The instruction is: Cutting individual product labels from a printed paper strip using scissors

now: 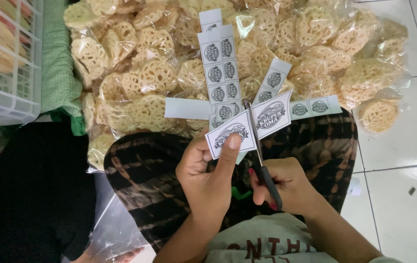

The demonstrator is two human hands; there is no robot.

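Person cutting printed paper labels over a heap of bagged crackers.

Clear bags of lacy round crackers [247, 53] fill the tiled floor [403, 146] ahead. The left hand [208, 175] pinches a fan of label strips [228, 92]; the right hand [286, 187] grips black-handled scissors [262, 156], blades on a label.
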